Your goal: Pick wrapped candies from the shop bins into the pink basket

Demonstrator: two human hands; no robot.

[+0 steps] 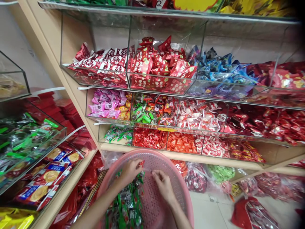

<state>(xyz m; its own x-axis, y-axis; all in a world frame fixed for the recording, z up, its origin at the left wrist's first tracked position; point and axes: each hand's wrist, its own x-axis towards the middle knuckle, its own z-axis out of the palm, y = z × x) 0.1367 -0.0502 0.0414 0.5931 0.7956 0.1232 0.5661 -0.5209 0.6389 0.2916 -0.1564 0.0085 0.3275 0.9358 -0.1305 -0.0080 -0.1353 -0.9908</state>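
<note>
Both hands are over a pink perforated plastic basket point(188, 203). Green-and-clear wrapped candies point(126, 200) lie in a heap along its left side. My left hand point(132, 169) is above the far left part of the basket, its fingertips pinched on a small red-wrapped candy point(142, 163), of which only a bit shows. My right hand point(163, 184) is over the basket's right half, with fingers curled and thumb and forefinger close together. A small dark spot shows at its fingertips, too small to name. The two hands are a short gap apart.
Ahead stands a shelf with clear bins of wrapped candies; the lowest row holds green-and-clear candies point(119, 134), red candies point(149, 138) and orange-red candies point(181, 142). Another shelf point(66, 187) is close on the left. Bagged candies point(196, 176) lie on the floor at right.
</note>
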